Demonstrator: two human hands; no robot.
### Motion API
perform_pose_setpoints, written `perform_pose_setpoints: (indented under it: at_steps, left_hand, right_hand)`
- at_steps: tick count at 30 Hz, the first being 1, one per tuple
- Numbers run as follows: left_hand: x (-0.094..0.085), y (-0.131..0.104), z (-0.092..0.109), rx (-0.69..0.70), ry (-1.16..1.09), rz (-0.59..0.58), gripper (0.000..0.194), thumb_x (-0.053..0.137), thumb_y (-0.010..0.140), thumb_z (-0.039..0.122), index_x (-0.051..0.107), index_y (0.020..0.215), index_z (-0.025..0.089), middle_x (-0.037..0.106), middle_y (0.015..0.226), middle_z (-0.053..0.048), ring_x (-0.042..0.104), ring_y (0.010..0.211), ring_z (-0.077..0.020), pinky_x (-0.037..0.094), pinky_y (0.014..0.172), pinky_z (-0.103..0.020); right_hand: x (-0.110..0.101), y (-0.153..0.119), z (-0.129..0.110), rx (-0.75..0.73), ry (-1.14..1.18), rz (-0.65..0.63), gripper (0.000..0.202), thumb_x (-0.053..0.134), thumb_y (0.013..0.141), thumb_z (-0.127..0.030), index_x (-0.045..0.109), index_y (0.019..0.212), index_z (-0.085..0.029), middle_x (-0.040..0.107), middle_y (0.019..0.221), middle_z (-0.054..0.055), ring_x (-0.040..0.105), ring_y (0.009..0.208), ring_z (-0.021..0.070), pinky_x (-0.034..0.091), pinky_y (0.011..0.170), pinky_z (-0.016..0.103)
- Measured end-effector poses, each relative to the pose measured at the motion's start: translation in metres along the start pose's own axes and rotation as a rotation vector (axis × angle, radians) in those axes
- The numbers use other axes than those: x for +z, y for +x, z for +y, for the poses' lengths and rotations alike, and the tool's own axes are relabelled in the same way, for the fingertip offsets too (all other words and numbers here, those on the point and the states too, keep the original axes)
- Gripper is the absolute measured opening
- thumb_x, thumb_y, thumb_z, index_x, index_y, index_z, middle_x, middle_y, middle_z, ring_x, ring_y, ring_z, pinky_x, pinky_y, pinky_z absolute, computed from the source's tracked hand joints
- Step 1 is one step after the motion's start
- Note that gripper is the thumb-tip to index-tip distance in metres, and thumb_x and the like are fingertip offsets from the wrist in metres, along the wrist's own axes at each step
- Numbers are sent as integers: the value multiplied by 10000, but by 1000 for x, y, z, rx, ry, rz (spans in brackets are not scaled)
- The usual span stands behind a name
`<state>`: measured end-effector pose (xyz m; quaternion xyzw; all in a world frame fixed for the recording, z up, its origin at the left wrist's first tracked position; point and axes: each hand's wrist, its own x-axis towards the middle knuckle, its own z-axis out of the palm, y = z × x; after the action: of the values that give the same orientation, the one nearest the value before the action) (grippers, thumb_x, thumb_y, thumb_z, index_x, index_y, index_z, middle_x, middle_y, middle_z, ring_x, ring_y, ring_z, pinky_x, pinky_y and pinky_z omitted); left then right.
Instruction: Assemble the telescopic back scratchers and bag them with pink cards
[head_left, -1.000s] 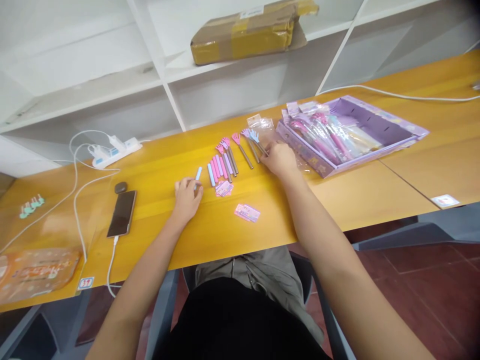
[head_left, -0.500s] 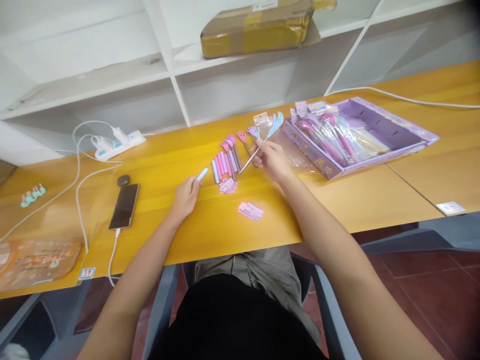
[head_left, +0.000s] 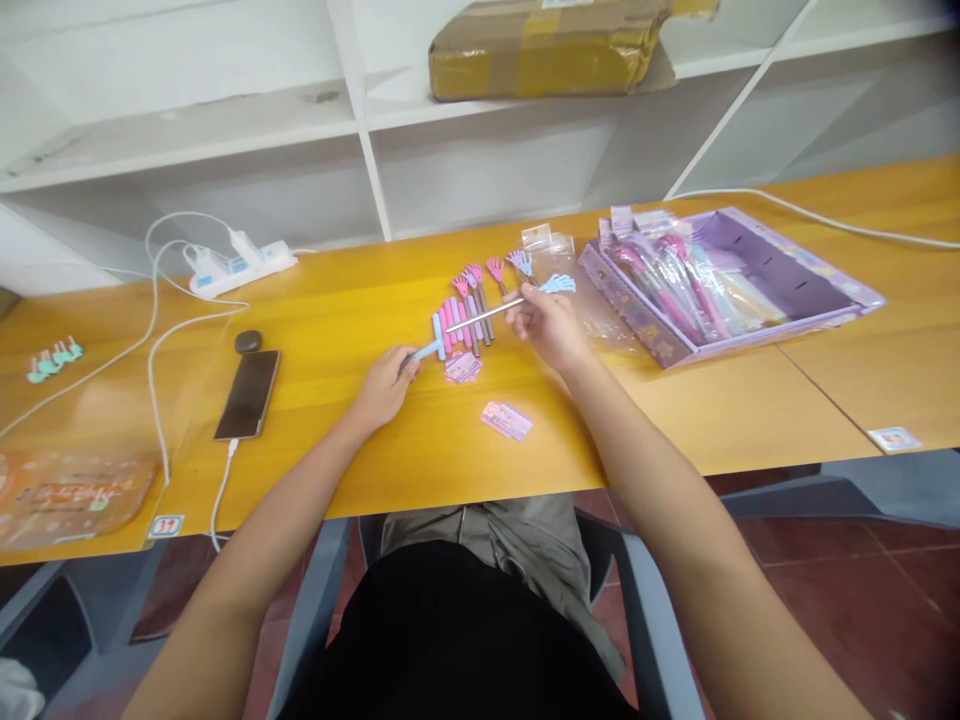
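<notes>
My left hand (head_left: 386,388) is closed around one end of a light blue tube handle (head_left: 427,351). Its free end points up and right, close to a row of pink, purple and blue handles (head_left: 450,318) lying on the table. Pinched in my right hand (head_left: 549,325) is a back scratcher (head_left: 484,317) with a blue hand-shaped head and a bare metal rod. The rod slants down and left over the row, its tip apart from the blue handle. Several pink and purple back scratchers (head_left: 495,268) lie behind it. Small printed cards (head_left: 463,368) rest in front of the row.
A purple box (head_left: 664,350) of bagged back scratchers stands at right, with clear plastic bags (head_left: 604,328) beside it. More cards (head_left: 506,421) lie near the front edge. On the left are a phone (head_left: 248,395), a power strip (head_left: 244,270) and an orange packet (head_left: 79,497).
The scratcher in my right hand has swung lower, its rod now flatter and its tip further left. My left hand has brought the blue handle right, towards the row. The camera view has shifted slightly.
</notes>
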<state>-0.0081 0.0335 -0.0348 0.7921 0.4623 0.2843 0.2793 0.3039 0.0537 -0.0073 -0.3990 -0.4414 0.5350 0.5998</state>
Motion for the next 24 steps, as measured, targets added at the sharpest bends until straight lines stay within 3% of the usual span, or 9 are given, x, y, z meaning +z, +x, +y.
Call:
perform_pose_setpoints:
  at_steps: [5,24]
  left_hand:
    - [0,-1,1,5,13,-9,181,472,1109,346,621,1084,246,710,1009,-43,680,936,-221,519,904,-377]
    - [-4,-3,10,17,39,-8,210,502,1101,301,691,1044,230,715,954,-35,662,924,-218,519,912,-353]
  right_hand:
    - [5,-3,0,15,-15,-68,494,871,854,-648,704,759,-194,711,633,12,523,425,79,416,405,215]
    - [-2,-1,6,-42,-92,-74,479,863,837,-649,682,747,-214,687,646,8,543,476,104,423,447,239]
